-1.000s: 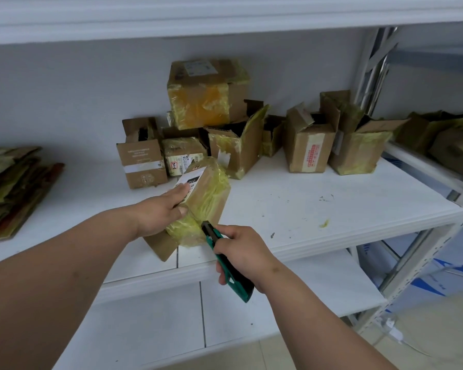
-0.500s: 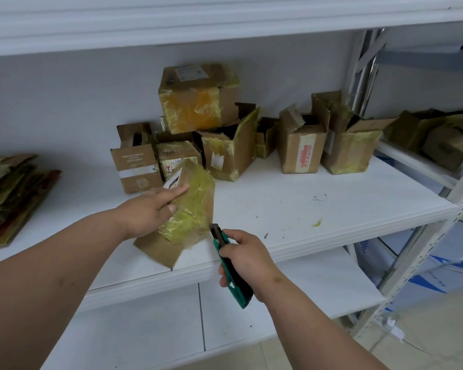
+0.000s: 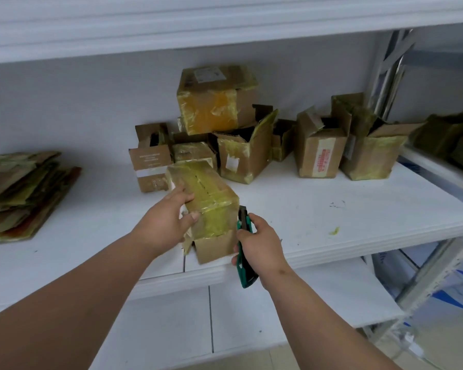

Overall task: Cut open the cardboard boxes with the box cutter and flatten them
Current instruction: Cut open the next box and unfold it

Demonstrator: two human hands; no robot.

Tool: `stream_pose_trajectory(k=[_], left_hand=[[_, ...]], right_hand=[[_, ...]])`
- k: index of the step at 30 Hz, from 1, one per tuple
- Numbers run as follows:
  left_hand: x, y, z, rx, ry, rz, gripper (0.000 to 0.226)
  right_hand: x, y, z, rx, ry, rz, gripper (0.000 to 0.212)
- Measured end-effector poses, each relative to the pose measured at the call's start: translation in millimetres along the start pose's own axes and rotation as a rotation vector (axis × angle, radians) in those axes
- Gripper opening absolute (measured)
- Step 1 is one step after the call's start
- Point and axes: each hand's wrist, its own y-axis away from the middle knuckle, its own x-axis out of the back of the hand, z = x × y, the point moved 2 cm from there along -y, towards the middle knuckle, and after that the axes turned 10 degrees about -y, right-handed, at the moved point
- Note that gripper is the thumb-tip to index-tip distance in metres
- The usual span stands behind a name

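- The left hand (image 3: 169,222) grips the small brown cardboard box wrapped in yellow-green tape (image 3: 206,206), fingers on its top left edge and thumb against its near side.
- The right hand (image 3: 259,244) is clenched round the green-handled box cutter (image 3: 245,252), whose dark tip points up just beside the box's right edge; whether it touches the box, I cannot tell.
- The held box sits near the front edge of the white shelf (image 3: 305,214), tilted, with a loose flap at its near lower corner.
- Behind it stands a cluster of taped cardboard boxes (image 3: 251,145), several with open flaps, one closed box stacked on top.
- At the far left of the shelf lies a pile of flattened cardboard (image 3: 22,190).
- A lower white shelf (image 3: 292,311) shows beneath the forearms.
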Motion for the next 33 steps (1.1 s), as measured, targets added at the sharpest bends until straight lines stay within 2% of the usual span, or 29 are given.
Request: stream_pose_trajectory(k=[2, 7, 14, 18, 21, 23, 26, 29, 33], left_hand=[[-6, -1, 4, -0.012, -0.035, 0.002, 0.053], [-12, -3, 2, -0.079, -0.216, -0.173, 0.055], [-16, -20, 10, -0.191, -0.439, -0.145, 0.055], [-26, -29, 28, -0.209, -0.516, -0.107, 0.058], [-31, -40, 42, -0.257, -0.629, -0.085, 0.06], [-34, -46, 44, -0.279, -0.623, -0.077, 0.062], [-39, -53, 43, -0.298, -0.462, -0.161, 0.064], [-39, -58, 44, -0.329, -0.461, -0.241, 0.067], [-36, -63, 44, -0.297, -0.432, -0.236, 0.067]], right_hand=[[1, -4, 1, 0.005, -0.014, 0.027, 0.033], [11, -11, 7, -0.005, -0.021, 0.047, 0.032], [23, -20, 11, -0.002, -0.079, 0.087, 0.034], [35, -31, 11, -0.027, -0.139, 0.134, 0.048], [44, -35, 7, -0.027, -0.172, 0.134, 0.048], [51, -37, 5, -0.015, -0.164, 0.129, 0.047], [60, -40, 2, -0.01, -0.142, 0.098, 0.049], [66, -43, -1, -0.005, -0.122, 0.065, 0.051], [69, -49, -1, 0.011, -0.099, 0.052, 0.056]])
